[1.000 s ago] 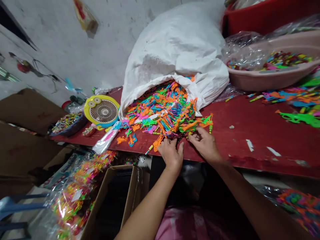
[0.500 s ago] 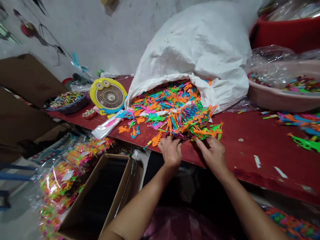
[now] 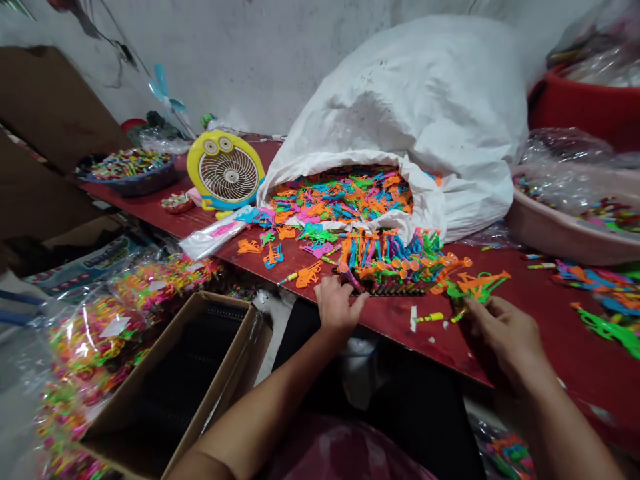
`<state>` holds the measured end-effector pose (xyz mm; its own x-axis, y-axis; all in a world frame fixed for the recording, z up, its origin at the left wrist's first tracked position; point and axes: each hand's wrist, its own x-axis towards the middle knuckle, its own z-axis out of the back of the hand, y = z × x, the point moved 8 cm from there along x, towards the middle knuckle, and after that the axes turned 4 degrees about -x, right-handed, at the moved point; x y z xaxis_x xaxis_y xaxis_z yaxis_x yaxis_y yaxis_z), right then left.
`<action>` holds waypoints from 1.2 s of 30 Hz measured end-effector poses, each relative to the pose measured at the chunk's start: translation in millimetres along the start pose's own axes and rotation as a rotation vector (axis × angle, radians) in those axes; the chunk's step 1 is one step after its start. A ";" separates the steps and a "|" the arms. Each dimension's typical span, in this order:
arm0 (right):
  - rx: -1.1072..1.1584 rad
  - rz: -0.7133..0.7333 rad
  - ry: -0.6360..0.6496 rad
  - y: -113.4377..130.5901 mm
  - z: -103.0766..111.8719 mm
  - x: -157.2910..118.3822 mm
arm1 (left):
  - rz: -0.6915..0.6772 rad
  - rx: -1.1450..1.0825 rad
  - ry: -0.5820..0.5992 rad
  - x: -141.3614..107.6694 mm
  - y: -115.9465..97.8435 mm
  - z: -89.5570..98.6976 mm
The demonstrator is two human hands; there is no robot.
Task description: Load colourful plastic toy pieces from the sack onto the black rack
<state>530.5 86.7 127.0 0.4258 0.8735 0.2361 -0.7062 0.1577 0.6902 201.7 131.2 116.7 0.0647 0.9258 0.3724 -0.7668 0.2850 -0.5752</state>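
plastic toy pile (image 3: 395,263) on red surface (image 3: 400,327)
left hand (image 3: 340,307) open against the pile, right hand (image 3: 503,337) well apart, curled beside a green toy (image 3: 467,291); cannot tell if it grips

Bare left hand (image 3: 340,307), bare right hand (image 3: 505,340), bare forearms (image 3: 250,420) reaching in from the lower edge of the view, pink top (image 3: 340,453) with a soft, mottled pattern, fabric gathered at the front

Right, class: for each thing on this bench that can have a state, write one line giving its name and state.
Toy pile: spread out, tangled.
Left hand: open, against the toy pile.
Right hand: fingers curled at a green toy.
White sack: on its side, mouth open, toys spilling out.
Desk fan: upright; whether running, cannot tell.
Cardboard box: open, black contents showing.
Pink basin: partly covered by clear plastic.
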 end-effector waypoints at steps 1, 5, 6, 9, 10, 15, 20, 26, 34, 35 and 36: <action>-0.137 -0.036 -0.003 -0.4 5.9 2.9 | 0.015 0.004 -0.001 1.3 0.4 -1.5; -0.457 0.078 -0.355 57.4 44.1 -15.2 | 0.015 -0.006 0.020 5.9 1.2 -4.8; -0.376 0.240 -0.426 85.5 46.3 -25.8 | 0.010 -0.012 0.021 6.4 1.5 -4.7; -0.189 0.722 -0.306 165.0 20.6 -51.8 | 0.001 -0.024 0.014 6.8 2.0 -3.1; -0.169 0.812 -0.215 184.1 6.5 -54.6 | -0.001 -0.026 0.015 6.6 2.0 -2.6; -0.286 0.987 0.028 221.2 -51.6 -40.7 | -0.048 -0.065 0.040 6.9 0.0 -4.0; -0.348 0.959 0.019 213.4 -62.8 -30.2 | -0.063 -0.217 0.027 10.5 1.2 -6.9; -0.319 0.919 0.047 215.5 -60.3 -30.3 | -0.038 -0.335 0.005 -0.1 3.3 2.4; -0.293 0.880 0.065 215.8 -58.8 -29.9 | -0.042 -0.116 0.028 -6.5 -4.4 10.1; -0.290 0.878 0.069 215.6 -59.0 -30.3 | -0.060 -0.085 0.061 -3.8 -7.7 6.7; -0.286 0.878 0.074 215.2 -59.6 -30.6 | -0.082 -0.064 0.087 -1.3 -11.3 3.6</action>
<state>331.7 121.3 227.5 -0.3583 0.7591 0.5435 -0.8755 -0.4754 0.0868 208.0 125.9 125.3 0.1828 0.9161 0.3568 -0.7148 0.3730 -0.5915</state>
